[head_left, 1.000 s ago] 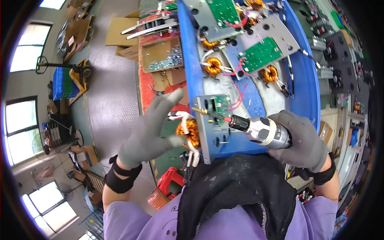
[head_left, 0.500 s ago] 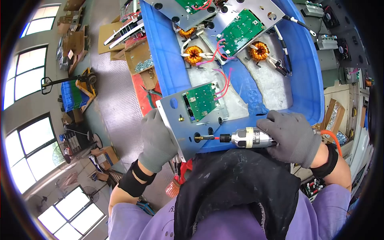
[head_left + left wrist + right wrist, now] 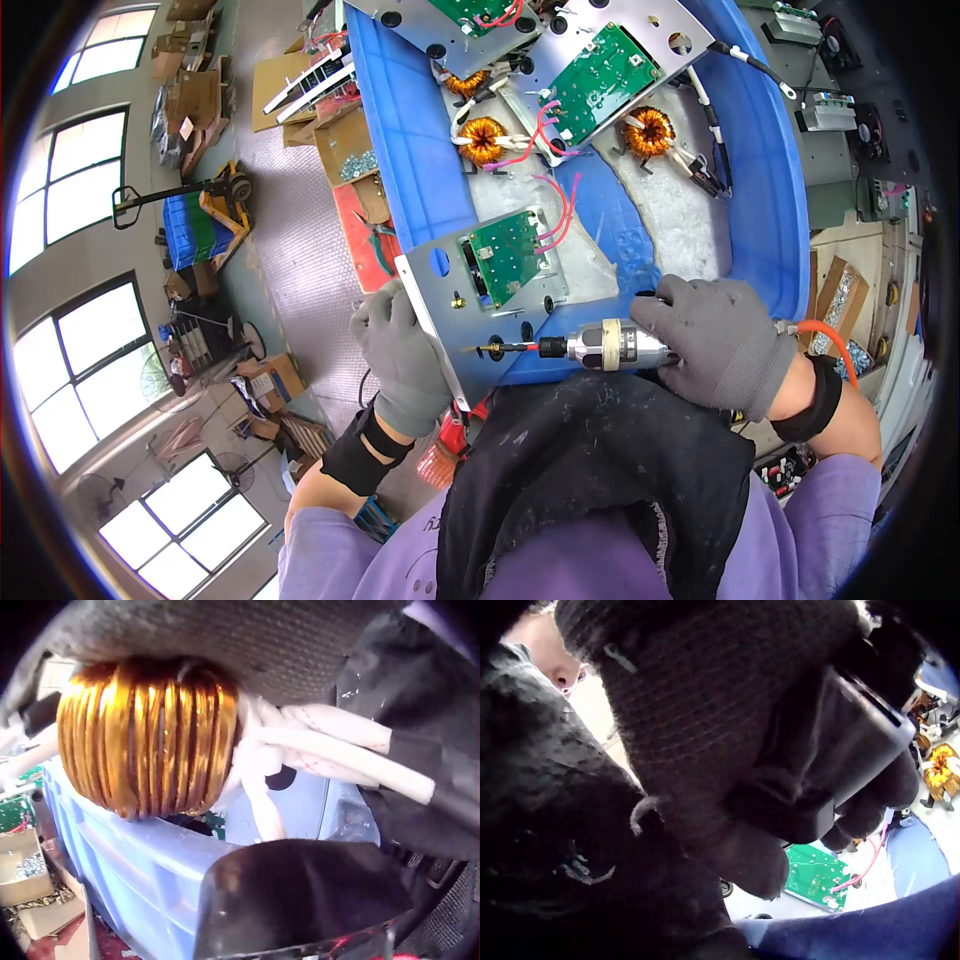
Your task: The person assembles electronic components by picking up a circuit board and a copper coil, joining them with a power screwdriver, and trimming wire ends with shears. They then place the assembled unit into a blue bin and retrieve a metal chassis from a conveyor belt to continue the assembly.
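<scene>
My gloved left hand [image 3: 400, 360] curls at the left edge of a grey metal plate [image 3: 435, 315], which is tilted over the near end of a blue bin [image 3: 775, 225]. The left wrist view shows a copper-wound coil [image 3: 146, 742] gripped under that glove, with white-sleeved leads [image 3: 345, 754]; in the head view the plate hides it. A green circuit board [image 3: 508, 258] with pink wires is mounted on the plate. My gloved right hand [image 3: 725, 345] grips a silver air screwdriver [image 3: 620, 345], level, its bit [image 3: 520, 347] holding a brass-coloured bolt at a black-ringed hole in the plate.
Further plates with green boards [image 3: 610, 85] and copper coils [image 3: 650, 132] lie in the bin. An orange hose [image 3: 835, 340] trails from the screwdriver. Left of the bin stand a cardboard box of small hardware [image 3: 350, 150] and pliers [image 3: 380, 245] on a red surface.
My left hand went from spread beside the coil to curled at the plate's edge. The plate turned to lie flatter, and the screwdriver's bit came down to its near hole.
</scene>
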